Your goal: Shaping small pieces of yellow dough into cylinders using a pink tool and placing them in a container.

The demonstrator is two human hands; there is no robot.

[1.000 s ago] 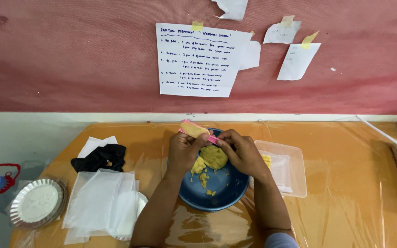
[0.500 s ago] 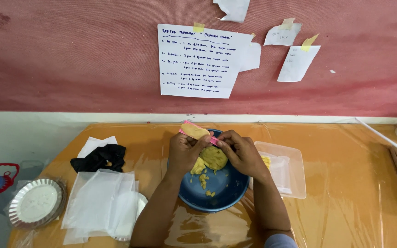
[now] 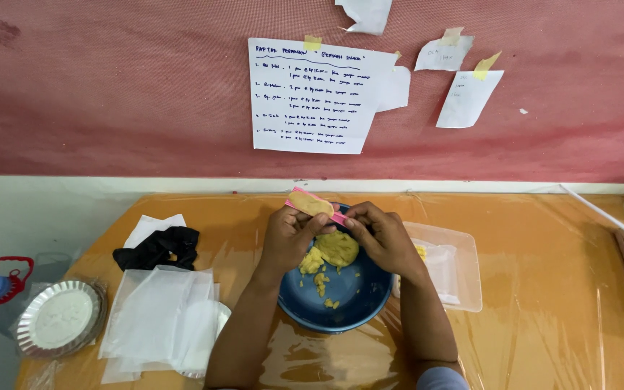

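Observation:
A blue bowl [image 3: 341,303] sits on the orange, plastic-covered table [image 3: 536,339] and holds a lump of yellow dough [image 3: 335,249] with loose crumbs. Both of my hands meet over the bowl's far rim. My left hand [image 3: 290,235] and my right hand [image 3: 377,235] together pinch a pink scraper [image 3: 310,203] smeared with yellow dough, held above the dough lump. My forearms run up from the bottom edge of the view.
A clear plastic container [image 3: 453,271] lies right of the bowl. Left of it are a stack of clear plastic sheets [image 3: 160,318], a black cloth [image 3: 157,249], a foil pan [image 3: 59,318] and a bottle with a red handle [image 3: 1,285]. Paper notes hang on the red wall [image 3: 110,94].

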